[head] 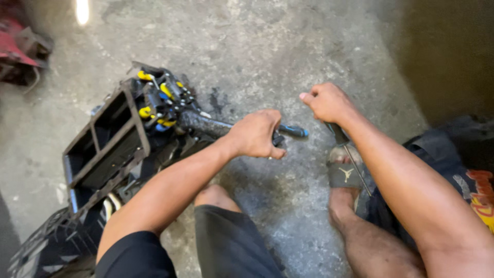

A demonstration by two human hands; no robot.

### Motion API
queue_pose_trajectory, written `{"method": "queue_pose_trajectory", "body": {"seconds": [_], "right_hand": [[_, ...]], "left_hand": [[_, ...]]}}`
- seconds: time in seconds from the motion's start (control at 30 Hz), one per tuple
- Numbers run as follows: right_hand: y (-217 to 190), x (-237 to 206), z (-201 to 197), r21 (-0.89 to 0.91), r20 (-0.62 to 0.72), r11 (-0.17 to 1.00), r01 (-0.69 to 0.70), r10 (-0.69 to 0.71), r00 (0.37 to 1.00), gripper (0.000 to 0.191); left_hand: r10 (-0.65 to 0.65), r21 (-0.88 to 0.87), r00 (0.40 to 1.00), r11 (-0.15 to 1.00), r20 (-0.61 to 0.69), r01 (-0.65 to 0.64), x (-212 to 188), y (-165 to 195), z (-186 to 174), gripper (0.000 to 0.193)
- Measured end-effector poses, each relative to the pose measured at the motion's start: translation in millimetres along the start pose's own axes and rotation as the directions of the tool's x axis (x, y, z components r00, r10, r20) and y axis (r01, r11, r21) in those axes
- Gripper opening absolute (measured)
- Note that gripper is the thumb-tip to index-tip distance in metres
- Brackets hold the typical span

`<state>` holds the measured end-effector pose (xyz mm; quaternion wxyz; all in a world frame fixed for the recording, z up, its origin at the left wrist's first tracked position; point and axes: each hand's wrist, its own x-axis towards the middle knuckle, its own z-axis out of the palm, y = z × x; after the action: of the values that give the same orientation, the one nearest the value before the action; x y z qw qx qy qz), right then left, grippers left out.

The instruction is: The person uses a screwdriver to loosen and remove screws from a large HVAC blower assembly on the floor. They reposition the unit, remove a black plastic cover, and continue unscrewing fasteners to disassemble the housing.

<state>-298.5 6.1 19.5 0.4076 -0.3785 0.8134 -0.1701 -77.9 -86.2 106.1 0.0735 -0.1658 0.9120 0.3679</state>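
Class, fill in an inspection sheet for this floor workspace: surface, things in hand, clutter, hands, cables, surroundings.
Surface: stained grey concrete floor.
Things in hand: black-and-blue-handled tool; screwdriver, shaft pointing down.
Clutter: black plastic housing, open compartments, tilted on the floor.
Hands: left hand closed on the tool handle; right hand fisted on the screwdriver.
Cables: yellow and blue connectors bundled at the housing's top.
Surroundings: red object upper left; sandalled foot; dark bag right.

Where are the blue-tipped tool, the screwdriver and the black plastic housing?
blue-tipped tool (294,132), head view, on its blue end.
screwdriver (358,167), head view, on its metal shaft.
black plastic housing (105,136), head view, on its frame wall.
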Motion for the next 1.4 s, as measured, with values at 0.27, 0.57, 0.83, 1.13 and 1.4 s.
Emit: {"method": "queue_pose_trajectory", "body": {"seconds": [0.27, 0.57, 0.83, 1.13, 1.4], "right_hand": [[6.1, 8.0, 5.4, 0.011, 0.032, 1.000, -0.013, 0.013, 0.999, 0.043], [-12.1, 6.7, 11.3, -0.022, 0.034, 0.998, 0.059, -0.058, 0.998, 0.043], [-31.7, -3.9, 9.5, -0.003, 0.038, 1.000, 0.030, -0.030, 0.999, 0.041], [-19.9, 4.5, 13.4, -0.076, 0.014, 0.996, 0.054, -0.053, 0.999, 0.042], [43.9, 37.1, 33.6, -0.339, 0.002, 0.935, 0.101, -0.106, 0.994, 0.045]], "left_hand": [[0.300, 0.280, 0.950, 0.922, -0.088, -0.266, -12.6, 3.9, 7.1, 0.051], [0.230, 0.323, 0.973, 0.922, -0.008, -0.215, -1.2, 5.2, 15.2, 0.058], [0.170, 0.365, 0.984, 0.914, 0.050, -0.176, 1.1, 8.5, 16.3, 0.059], [0.059, 0.348, 0.998, 0.935, 0.033, -0.067, 0.4, 14.7, 15.0, 0.059], [0.023, 0.297, 0.973, 0.950, 0.231, -0.093, -2.2, 8.1, -21.7, 0.057]]}}
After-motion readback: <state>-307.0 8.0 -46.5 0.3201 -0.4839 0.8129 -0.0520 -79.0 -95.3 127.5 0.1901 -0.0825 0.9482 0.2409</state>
